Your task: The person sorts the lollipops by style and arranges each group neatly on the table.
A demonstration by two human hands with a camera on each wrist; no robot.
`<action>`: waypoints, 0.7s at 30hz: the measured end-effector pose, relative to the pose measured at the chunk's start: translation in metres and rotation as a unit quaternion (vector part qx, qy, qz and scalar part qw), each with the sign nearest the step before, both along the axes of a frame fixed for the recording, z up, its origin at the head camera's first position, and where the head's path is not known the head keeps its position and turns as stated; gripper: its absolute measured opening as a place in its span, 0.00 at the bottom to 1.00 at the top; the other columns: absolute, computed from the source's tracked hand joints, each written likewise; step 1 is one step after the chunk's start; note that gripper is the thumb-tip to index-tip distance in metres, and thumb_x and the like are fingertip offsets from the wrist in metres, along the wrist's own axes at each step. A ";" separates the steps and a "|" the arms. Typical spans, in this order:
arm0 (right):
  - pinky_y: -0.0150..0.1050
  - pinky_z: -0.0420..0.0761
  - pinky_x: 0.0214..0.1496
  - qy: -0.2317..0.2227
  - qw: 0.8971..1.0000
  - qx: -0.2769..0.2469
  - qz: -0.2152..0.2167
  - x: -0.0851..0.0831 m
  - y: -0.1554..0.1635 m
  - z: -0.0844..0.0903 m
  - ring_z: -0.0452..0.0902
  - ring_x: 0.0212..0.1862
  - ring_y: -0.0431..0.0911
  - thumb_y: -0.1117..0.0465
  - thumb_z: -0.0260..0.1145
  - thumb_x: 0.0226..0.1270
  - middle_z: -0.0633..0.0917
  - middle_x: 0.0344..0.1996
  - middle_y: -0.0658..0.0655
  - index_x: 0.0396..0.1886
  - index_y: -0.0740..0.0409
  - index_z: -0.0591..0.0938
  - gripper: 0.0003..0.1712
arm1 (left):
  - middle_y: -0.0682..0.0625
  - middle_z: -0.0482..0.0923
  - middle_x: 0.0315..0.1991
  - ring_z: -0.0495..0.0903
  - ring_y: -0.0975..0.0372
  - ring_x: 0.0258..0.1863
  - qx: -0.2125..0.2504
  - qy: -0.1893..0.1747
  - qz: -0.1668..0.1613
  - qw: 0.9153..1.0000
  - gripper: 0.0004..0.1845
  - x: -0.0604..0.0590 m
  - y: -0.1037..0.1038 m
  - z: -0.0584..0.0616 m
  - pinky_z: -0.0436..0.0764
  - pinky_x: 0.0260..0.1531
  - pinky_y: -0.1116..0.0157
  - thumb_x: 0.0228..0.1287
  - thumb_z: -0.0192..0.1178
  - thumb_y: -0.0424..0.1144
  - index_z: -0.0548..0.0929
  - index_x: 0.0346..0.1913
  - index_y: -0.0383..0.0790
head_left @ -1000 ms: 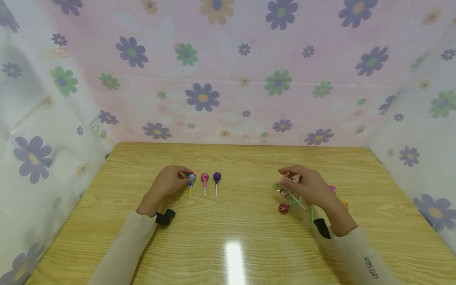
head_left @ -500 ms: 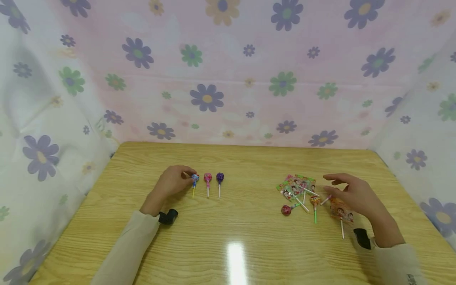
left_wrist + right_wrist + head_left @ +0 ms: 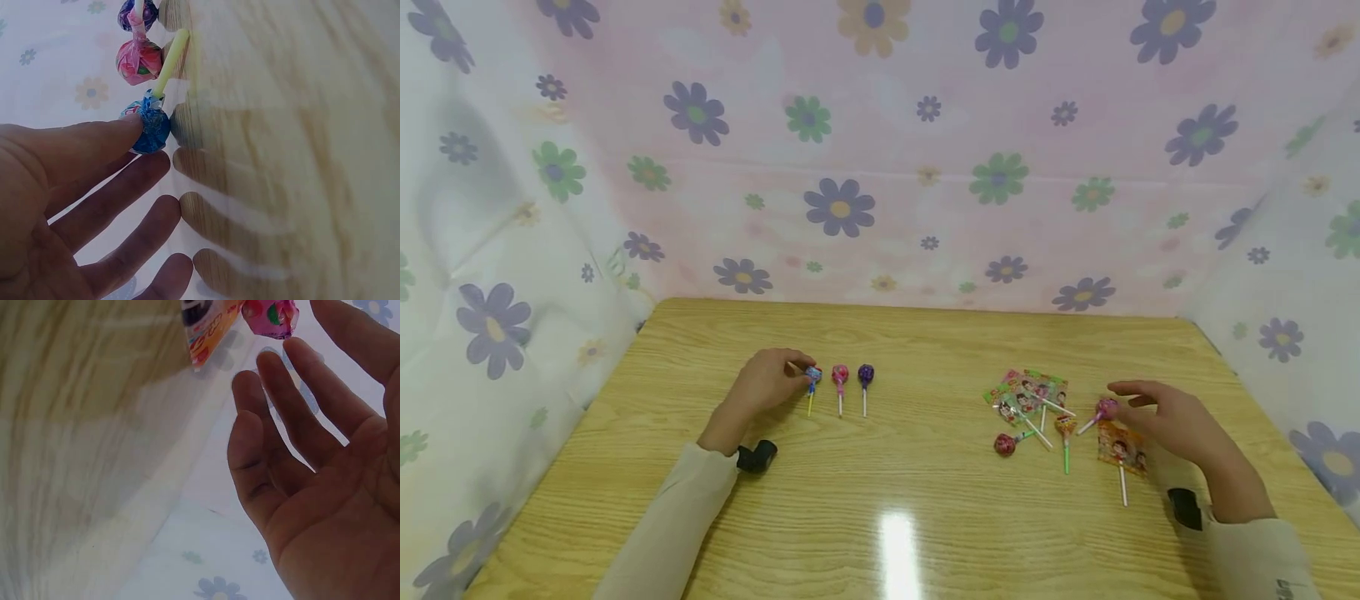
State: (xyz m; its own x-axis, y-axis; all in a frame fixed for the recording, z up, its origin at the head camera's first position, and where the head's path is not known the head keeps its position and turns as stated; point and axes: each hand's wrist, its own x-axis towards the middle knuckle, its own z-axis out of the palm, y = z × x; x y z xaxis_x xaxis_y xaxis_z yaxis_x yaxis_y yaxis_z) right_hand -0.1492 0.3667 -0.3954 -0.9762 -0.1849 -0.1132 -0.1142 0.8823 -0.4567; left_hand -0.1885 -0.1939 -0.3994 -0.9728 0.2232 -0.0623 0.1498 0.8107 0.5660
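Note:
Three lollipops lie in a row on the wooden table (image 3: 895, 492): blue (image 3: 812, 377), pink (image 3: 840, 375) and purple (image 3: 866, 373). My left hand (image 3: 796, 372) rests beside the blue one. In the left wrist view its thumb touches the blue head (image 3: 152, 128), the other fingers spread straight and holding nothing. On the right lies a loose pile: flat printed packets (image 3: 1026, 390), a red ball lollipop (image 3: 1004, 444), an orange one on a green stick (image 3: 1064, 427), a pink one (image 3: 1105, 408) and an orange packet (image 3: 1120, 448). My right hand (image 3: 1131, 398) hovers flat at the pink one (image 3: 270, 314), empty.
Flowered cloth walls (image 3: 880, 167) close the table in at the back and both sides. A black wrist mount shows under each forearm, left (image 3: 756, 457) and right (image 3: 1183, 507). Bare wood lies between the row and the pile and along the near edge.
My right hand has moved from over the middle of the pile to its right edge, uncovering the packets, and has come down by the pink lollipop. The left hand has stayed put.

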 end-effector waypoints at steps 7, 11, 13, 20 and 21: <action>0.58 0.81 0.44 -0.020 1.000 -0.015 0.011 0.002 0.002 -0.010 0.79 0.52 0.66 0.46 0.62 0.73 0.83 0.52 0.69 0.67 0.63 0.74 0.32 | 0.45 0.87 0.47 0.84 0.53 0.44 0.000 0.006 -0.006 1.000 0.14 0.002 -0.002 -0.002 0.82 0.45 0.52 0.69 0.62 0.40 0.86 0.55 0.42; 0.58 0.81 0.45 -0.014 1.000 -0.015 0.014 0.003 0.000 -0.011 0.79 0.53 0.66 0.46 0.62 0.73 0.83 0.52 0.67 0.66 0.63 0.75 0.32 | 0.45 0.87 0.46 0.84 0.54 0.43 -0.004 0.015 -0.007 1.000 0.14 0.002 -0.003 -0.002 0.82 0.44 0.52 0.69 0.62 0.40 0.86 0.54 0.42; 0.58 0.81 0.44 -0.010 1.000 -0.012 0.012 0.003 0.000 -0.010 0.79 0.53 0.66 0.46 0.62 0.73 0.84 0.52 0.67 0.66 0.63 0.75 0.31 | 0.45 0.87 0.46 0.84 0.54 0.43 -0.006 0.020 -0.010 1.000 0.14 0.001 -0.002 -0.002 0.82 0.44 0.52 0.69 0.62 0.40 0.86 0.54 0.42; 0.58 0.80 0.44 -0.001 1.000 0.002 0.009 0.002 0.001 -0.007 0.79 0.52 0.67 0.47 0.63 0.73 0.85 0.50 0.66 0.65 0.62 0.76 0.30 | 0.46 0.87 0.46 0.85 0.54 0.44 -0.005 0.023 -0.009 1.000 0.14 -0.002 0.000 -0.005 0.82 0.46 0.51 0.69 0.62 0.40 0.86 0.54 0.43; 0.58 0.80 0.43 0.000 1.000 0.001 0.009 0.002 0.002 -0.007 0.79 0.52 0.66 0.47 0.63 0.73 0.85 0.49 0.66 0.64 0.62 0.77 0.30 | 0.46 0.87 0.46 0.85 0.54 0.44 -0.006 0.023 -0.009 1.000 0.14 -0.002 0.000 -0.005 0.82 0.46 0.52 0.69 0.62 0.40 0.86 0.54 0.43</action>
State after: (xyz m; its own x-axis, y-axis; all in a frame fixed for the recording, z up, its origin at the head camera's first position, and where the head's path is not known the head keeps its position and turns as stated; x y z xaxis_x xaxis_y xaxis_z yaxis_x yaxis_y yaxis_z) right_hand -0.1474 0.3683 -0.4026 -0.9727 -0.2027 -0.1131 -0.1306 0.8810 -0.4548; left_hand -0.1908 -0.1942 -0.4049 -0.9706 0.2399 -0.0208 0.1896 0.8145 0.5482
